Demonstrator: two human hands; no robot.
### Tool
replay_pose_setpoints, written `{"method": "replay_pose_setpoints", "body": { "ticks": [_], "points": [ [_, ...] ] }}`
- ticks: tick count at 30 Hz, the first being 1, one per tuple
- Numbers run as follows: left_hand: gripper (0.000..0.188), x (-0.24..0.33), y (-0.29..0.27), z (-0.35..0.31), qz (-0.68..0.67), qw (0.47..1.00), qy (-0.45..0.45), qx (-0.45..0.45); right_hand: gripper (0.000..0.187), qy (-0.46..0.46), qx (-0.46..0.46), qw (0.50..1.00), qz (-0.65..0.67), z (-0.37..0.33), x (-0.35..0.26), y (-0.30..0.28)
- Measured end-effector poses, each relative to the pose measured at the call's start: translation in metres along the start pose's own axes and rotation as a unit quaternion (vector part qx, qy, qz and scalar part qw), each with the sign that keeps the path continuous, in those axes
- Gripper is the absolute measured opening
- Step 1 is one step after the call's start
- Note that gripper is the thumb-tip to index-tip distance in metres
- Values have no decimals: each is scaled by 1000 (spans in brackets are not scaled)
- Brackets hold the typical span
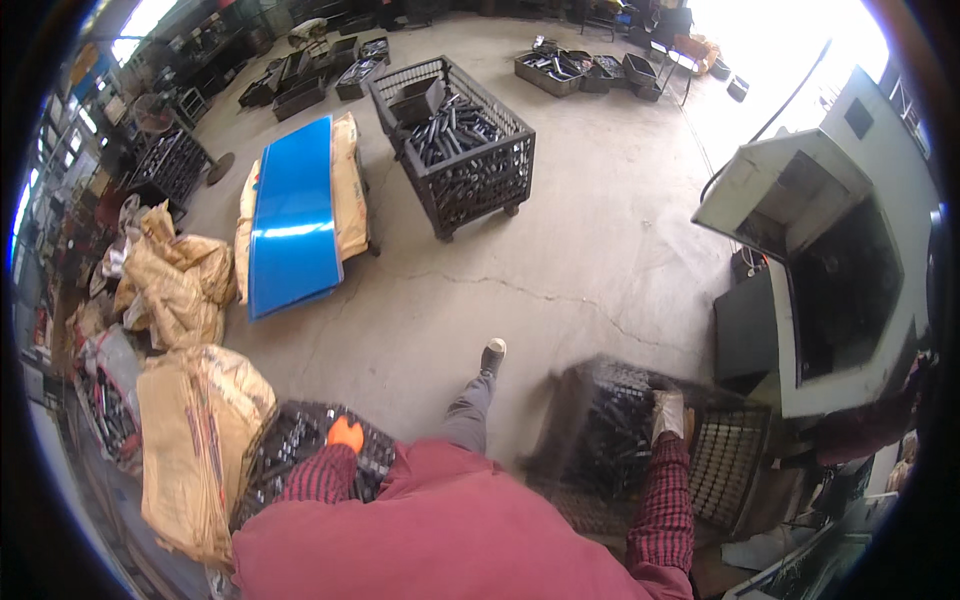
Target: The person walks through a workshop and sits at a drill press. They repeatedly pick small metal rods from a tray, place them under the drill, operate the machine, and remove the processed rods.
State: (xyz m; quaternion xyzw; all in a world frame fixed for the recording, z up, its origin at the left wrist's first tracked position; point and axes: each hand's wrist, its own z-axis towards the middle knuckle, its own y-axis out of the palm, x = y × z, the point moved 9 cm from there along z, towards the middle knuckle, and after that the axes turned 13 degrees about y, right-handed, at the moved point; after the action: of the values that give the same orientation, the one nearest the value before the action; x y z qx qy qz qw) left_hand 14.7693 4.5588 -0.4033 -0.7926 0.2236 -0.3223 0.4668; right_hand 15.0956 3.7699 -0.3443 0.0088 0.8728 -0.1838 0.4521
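Note:
My left hand, in an orange glove, is over a dark crate filled with black metal parts. Its fingers are mostly hidden, so I cannot tell whether they grip anything. To the right, my right hand wears a whitish glove and is closed on the far part of a black slatted crate. That crate is smeared by motion and holds many dark metal pieces. Both of my forearms show red and black checked sleeves, and one shoe steps forward on the floor.
A wheeled black cage bin full of metal parts stands ahead. Left of it lies a blue sheet on a stack. Tan sacks are heaped at left. A grey machine with a dark opening stands at right. Trays of parts sit far back.

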Motion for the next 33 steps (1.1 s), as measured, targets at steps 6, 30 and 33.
{"method": "replay_pose_setpoints", "body": {
  "ticks": [6, 30, 33],
  "points": [
    [53, 116, -1, 168, 94, 973, -89, -189, 33, 131, 23, 989, -62, 116, 8, 100],
    [47, 810, -53, 774, -88, 992, -73, 53, 33, 325, -125, 937, 43, 885, -416, 249],
    [36, 804, -33, 825, -217, 966, -135, 31, 31, 164, -113, 972, -126, 1026, -613, 300]
  ]
}}
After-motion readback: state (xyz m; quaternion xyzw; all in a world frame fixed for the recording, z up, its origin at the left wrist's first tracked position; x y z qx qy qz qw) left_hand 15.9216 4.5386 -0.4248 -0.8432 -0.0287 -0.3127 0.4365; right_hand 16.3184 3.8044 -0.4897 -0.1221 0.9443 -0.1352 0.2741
